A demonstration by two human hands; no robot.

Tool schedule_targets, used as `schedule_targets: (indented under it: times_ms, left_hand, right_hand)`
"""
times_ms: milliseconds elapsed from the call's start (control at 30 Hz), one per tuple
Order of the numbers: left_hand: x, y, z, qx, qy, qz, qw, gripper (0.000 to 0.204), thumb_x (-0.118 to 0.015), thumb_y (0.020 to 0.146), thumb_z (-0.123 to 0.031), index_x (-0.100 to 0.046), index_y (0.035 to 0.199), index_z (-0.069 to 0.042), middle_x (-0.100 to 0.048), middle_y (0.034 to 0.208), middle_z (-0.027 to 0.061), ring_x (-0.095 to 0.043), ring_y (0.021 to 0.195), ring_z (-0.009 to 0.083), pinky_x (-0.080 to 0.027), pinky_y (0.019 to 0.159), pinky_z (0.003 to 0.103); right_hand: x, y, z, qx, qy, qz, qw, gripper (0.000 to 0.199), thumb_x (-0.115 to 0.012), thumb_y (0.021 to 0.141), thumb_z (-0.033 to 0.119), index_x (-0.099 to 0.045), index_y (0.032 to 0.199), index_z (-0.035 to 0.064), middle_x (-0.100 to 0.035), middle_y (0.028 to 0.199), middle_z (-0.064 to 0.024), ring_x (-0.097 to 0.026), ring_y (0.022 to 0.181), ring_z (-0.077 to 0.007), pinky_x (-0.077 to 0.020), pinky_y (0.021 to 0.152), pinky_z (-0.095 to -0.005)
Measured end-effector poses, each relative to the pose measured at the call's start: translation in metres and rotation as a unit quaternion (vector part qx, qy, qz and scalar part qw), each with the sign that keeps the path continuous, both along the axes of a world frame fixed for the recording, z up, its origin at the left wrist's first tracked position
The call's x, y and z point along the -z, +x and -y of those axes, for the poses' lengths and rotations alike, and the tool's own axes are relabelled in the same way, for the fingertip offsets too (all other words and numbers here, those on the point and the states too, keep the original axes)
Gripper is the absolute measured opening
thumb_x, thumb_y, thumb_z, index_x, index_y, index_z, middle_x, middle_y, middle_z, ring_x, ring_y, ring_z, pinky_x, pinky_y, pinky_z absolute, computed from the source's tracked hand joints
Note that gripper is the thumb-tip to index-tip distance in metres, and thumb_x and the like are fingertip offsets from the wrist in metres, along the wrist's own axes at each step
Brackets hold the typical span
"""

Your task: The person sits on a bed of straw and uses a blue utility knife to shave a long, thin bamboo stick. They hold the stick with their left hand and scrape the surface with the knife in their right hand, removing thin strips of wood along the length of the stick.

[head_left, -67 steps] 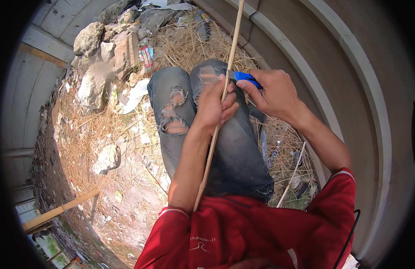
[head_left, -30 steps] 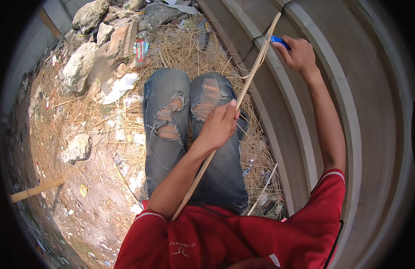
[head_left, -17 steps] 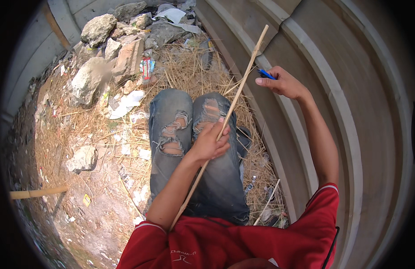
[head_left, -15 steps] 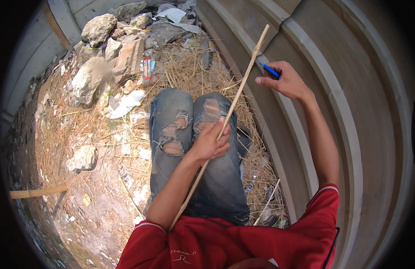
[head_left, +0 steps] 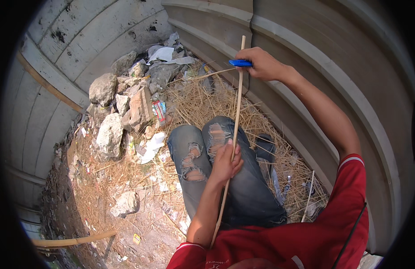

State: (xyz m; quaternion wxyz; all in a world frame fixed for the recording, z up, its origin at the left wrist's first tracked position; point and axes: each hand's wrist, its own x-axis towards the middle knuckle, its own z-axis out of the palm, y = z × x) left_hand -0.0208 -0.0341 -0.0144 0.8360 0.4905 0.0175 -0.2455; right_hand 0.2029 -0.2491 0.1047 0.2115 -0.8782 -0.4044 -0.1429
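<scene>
A long, thin, pale wooden stick (head_left: 238, 105) runs up from my body over my right thigh, its lower end hidden against my red shirt. My left hand (head_left: 225, 162) is closed around its middle, above my lap. Near the stick's top end, my right hand (head_left: 264, 65) grips a blue-handled knife (head_left: 240, 62), which lies across the stick. The blade cannot be made out. A thin sliver sticks out to the left beside the knife. My torn jeans (head_left: 196, 201) are under the stick.
Dry straw (head_left: 189, 101) covers the ground beyond my knees. Rocks (head_left: 109, 134) and rubble are piled at far left, with litter around. A corrugated metal wall (head_left: 315, 54) rises close on the right. A bamboo pole (head_left: 77, 241) juts in at lower left.
My right hand has brought the knife from beside the stick onto its upper part. The stick stands more upright. The view has shifted, and my left hand keeps its hold.
</scene>
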Motion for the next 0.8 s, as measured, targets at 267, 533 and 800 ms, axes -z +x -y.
schedule_targets:
  times_ms: [267,533,800]
  left_hand:
    - [0.006,-0.004,0.004,0.02,0.012,0.021,1.0,0.047,-0.029,0.11,-0.047,-0.043,0.086,-0.009,-0.03,0.049,-0.0019,-0.026,0.035,0.0089,-0.021,0.033,0.026]
    - [-0.015,0.015,-0.016,-0.129,0.282,0.217,0.925,0.044,-0.036,0.111,-0.037,-0.052,0.085,-0.005,-0.039,0.053,-0.0032,-0.036,0.045,0.0067,-0.029,0.043,0.024]
    - [-0.25,0.082,-0.083,-0.56,0.502,0.533,0.387,0.043,-0.058,0.103,-0.043,-0.056,0.082,-0.005,-0.043,0.056,-0.0051,-0.039,0.054,0.0035,-0.033,0.049,0.024]
  right_hand:
    - [0.031,0.017,0.026,-0.099,0.439,-0.401,0.798,0.011,-0.065,0.094,0.017,-0.062,0.094,0.0072,-0.064,0.081,-0.0039,-0.051,0.058,-0.0087,-0.0435,0.054,-0.0281]
    - [0.017,-0.04,0.047,0.099,0.48,-0.257,0.833,0.025,-0.071,0.093,0.028,-0.067,0.105,0.0066,-0.068,0.086,-0.0062,-0.054,0.06,-0.0086,-0.0455,0.058,-0.0256]
    - [0.055,-0.112,0.038,0.145,0.313,-0.312,0.885,0.03,-0.072,0.092,0.027,-0.072,0.105,0.0001,-0.071,0.09,-0.0069,-0.063,0.085,-0.0138,-0.0498,0.08,-0.0319]
